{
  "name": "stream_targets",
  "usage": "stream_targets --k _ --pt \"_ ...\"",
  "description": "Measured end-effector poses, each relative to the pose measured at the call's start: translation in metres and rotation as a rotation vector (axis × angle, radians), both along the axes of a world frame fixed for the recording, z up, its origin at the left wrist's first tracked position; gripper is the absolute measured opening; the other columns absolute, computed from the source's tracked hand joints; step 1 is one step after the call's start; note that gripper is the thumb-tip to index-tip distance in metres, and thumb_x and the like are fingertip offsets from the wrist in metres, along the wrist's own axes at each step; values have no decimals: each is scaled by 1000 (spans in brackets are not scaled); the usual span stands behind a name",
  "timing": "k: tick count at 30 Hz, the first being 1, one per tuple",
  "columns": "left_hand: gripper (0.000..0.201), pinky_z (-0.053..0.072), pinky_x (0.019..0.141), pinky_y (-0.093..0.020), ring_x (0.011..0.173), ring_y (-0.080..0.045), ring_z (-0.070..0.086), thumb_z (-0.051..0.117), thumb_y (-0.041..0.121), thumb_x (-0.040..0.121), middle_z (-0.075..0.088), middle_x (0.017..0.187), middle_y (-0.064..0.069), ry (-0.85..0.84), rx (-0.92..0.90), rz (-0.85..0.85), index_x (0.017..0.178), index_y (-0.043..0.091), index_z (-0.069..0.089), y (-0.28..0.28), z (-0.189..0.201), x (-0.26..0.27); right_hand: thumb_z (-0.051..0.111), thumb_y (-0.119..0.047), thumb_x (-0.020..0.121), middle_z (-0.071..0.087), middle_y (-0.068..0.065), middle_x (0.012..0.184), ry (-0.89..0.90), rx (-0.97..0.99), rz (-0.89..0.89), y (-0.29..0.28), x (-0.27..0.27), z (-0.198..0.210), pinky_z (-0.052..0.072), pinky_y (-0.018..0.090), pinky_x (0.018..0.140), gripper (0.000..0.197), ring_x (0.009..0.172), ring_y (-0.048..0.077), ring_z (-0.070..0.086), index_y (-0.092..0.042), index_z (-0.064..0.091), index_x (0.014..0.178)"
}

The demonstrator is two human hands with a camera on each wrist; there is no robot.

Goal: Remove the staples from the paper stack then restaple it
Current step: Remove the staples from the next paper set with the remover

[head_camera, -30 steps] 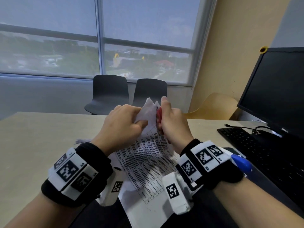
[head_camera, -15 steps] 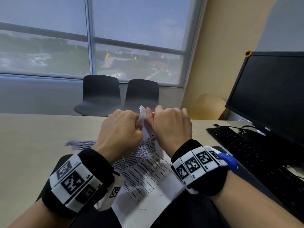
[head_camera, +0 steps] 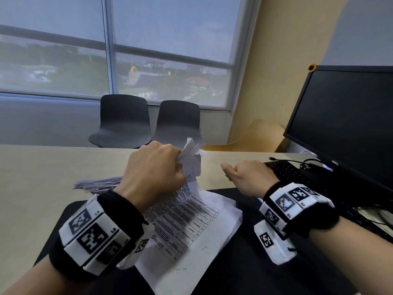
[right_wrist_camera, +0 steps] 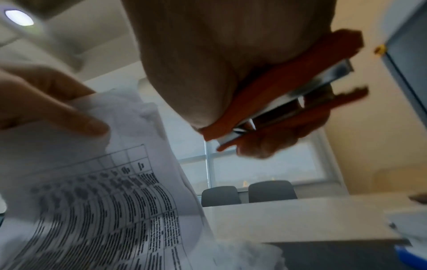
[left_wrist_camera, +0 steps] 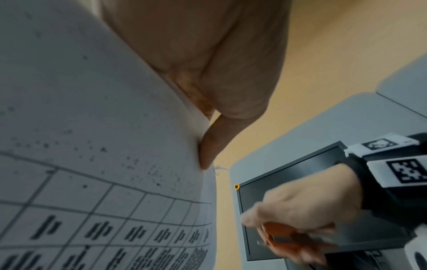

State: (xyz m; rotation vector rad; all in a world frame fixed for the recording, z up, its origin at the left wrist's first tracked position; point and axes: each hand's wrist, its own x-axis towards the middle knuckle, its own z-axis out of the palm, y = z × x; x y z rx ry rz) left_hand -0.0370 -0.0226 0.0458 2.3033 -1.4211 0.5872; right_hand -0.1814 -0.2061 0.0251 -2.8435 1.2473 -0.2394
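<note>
My left hand (head_camera: 153, 173) pinches the crumpled top corner of the paper stack (head_camera: 185, 226), lifting that corner off the desk (head_camera: 42, 177) while the lower pages trail down onto a dark mat (head_camera: 244, 262) in front of me. My right hand (head_camera: 246, 177), apart from the paper and just to its right, is curled around an orange stapler (right_wrist_camera: 284, 91). Further right sit a black keyboard (head_camera: 297, 173) and a dark monitor (head_camera: 344, 124). Beyond the desk stand two dark chairs (head_camera: 123, 122) under a wide window (head_camera: 127, 50).
</note>
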Motion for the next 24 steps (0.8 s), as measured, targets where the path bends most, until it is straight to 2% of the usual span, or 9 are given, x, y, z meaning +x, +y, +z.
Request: stream_targets --k 3,5,7,10,12,15,17,21,24 --pt "19 31 59 -32 71 -30 51 53 32 83 50 66 1 22 15 5 79 17 63 0 2 3 26 -70 95 74 10 68 -80 388 9 -8 -3 -5 54 32 74 78 61 21 69 -7 66 72" --pt "22 33 58 -32 73 -30 55 53 34 82 59 72 0 28 28 -8 90 20 67 1 2 5 32 -69 94 76 13 75 -110 574 22 -13 -5 -3 57 35 77 73 63 22 70 -4 64 86" --pt "24 34 59 -33 75 -31 56 52 39 82 57 74 -1 -5 23 -1 95 21 61 1 1 2 38 -62 97 76 10 80 -61 636 48 -18 -7 0 57 37 80 60 67 22 70 -7 59 99" --pt "40 34 61 -34 83 -33 62 50 62 86 60 79 -4 -69 17 32 100 24 57 -1 0 -7 46 -44 101 68 3 79 -3 549 94 -22 -8 2 52 27 61 33 69 20 64 -15 60 100" --pt "50 35 61 -33 84 -31 64 42 72 89 62 81 -4 -100 8 59 99 26 58 -4 -2 -12 48 -41 100 61 -4 78 88 377 145 -21 -8 2 47 26 65 24 75 18 58 -21 59 96" --pt "51 32 59 -32 79 -32 64 31 62 99 63 77 -5 -112 -48 98 89 22 62 -8 -3 -14 47 -44 99 54 -9 83 289 138 179 -19 -4 -1 45 34 83 16 87 20 54 -29 51 96" --pt "50 31 58 -32 74 -32 63 30 54 102 61 72 -4 -84 -78 95 87 21 64 -8 -2 -13 47 -45 98 56 -6 91 402 48 175 -17 0 -3 43 39 88 17 90 22 53 -28 49 98" --pt "43 47 61 -34 73 -30 62 34 49 103 66 77 0 -24 -77 45 80 20 57 -8 -3 -6 60 -37 94 61 -1 111 430 89 200 -17 1 0 44 36 84 30 93 21 52 -22 48 117" --pt "27 45 65 -36 79 -27 60 42 40 102 68 88 0 43 -114 33 87 21 55 -9 -4 0 62 -17 93 59 5 120 395 122 186 -18 0 2 42 31 78 39 101 24 56 -12 42 125"
